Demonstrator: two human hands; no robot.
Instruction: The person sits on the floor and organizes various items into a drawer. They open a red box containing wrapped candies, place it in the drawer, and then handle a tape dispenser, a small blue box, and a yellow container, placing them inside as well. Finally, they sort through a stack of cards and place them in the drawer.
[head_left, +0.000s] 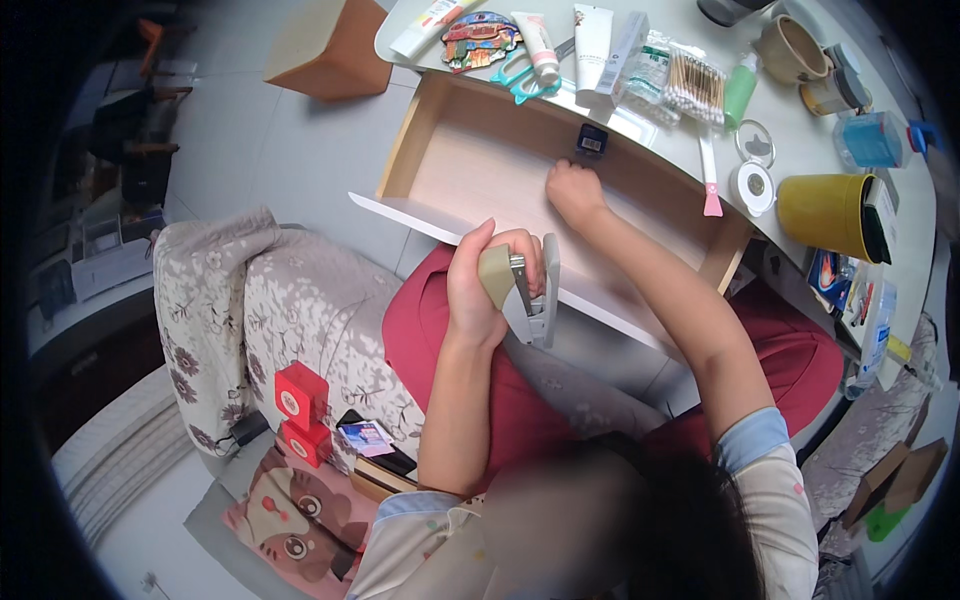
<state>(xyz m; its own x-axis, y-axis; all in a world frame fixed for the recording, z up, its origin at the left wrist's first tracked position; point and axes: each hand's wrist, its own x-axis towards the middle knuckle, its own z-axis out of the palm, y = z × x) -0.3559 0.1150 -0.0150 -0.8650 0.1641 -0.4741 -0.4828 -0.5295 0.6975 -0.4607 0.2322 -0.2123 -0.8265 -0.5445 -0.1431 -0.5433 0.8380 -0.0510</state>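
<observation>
My left hand is closed around a stapler with an olive-beige top and a grey base, held above the front panel of an open wooden drawer. Inside the drawer, my right hand has its fingers curled down near the light wood bottom; whether anything is in them is hidden. Just beyond those fingers lies a small dark blue box bearing a white printed label, close to the drawer's back edge under the tabletop.
The white tabletop carries turquoise-handled scissors, tubes, cotton swabs, a compact mirror and a yellow bin. Red boxes and a phone are at the lower left, by the patterned sofa cover.
</observation>
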